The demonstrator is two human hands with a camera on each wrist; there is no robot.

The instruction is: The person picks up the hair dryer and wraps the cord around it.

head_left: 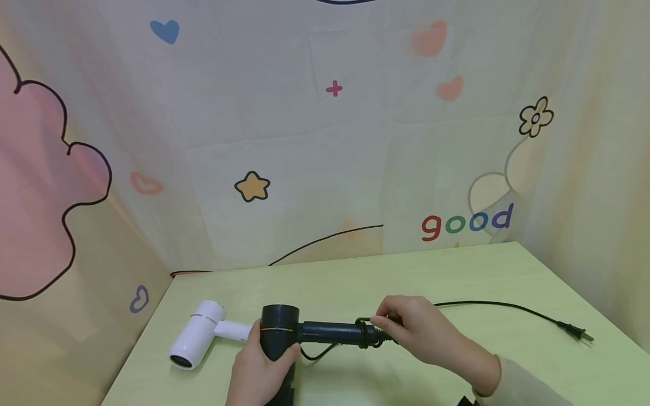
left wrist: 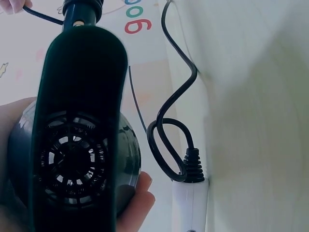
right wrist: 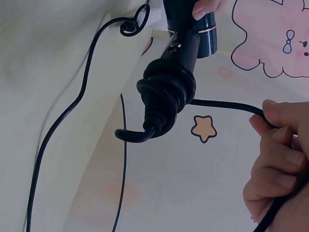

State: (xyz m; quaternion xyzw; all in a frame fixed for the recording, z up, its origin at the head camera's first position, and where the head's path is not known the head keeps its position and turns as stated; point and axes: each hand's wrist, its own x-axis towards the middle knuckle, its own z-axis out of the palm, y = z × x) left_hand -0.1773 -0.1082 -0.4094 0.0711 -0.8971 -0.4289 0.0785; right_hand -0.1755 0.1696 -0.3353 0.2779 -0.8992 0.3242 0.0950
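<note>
Above the near middle of the pale green counter [head_left: 457, 276], the left hand [head_left: 261, 369] is clamped round the barrel [head_left: 280, 317] of a glossy black plastic hair dryer [head_left: 276, 338], presumably to steady it while the right hand [head_left: 424, 327] pinches the thin black cord [right wrist: 227, 104] wound round the handle's [head_left: 330, 332] right end.

White hair dryer [head_left: 195, 337] on pale-green table [head_left: 355, 285]; backdrop [head_left: 284, 113], probably cloth.

A white hair dryer [head_left: 195, 338] lies on a pale green table [head_left: 508, 270], its black cord [head_left: 487, 302] trailing across the surface to a two-pronged plug [head_left: 574, 330] at right.
</note>
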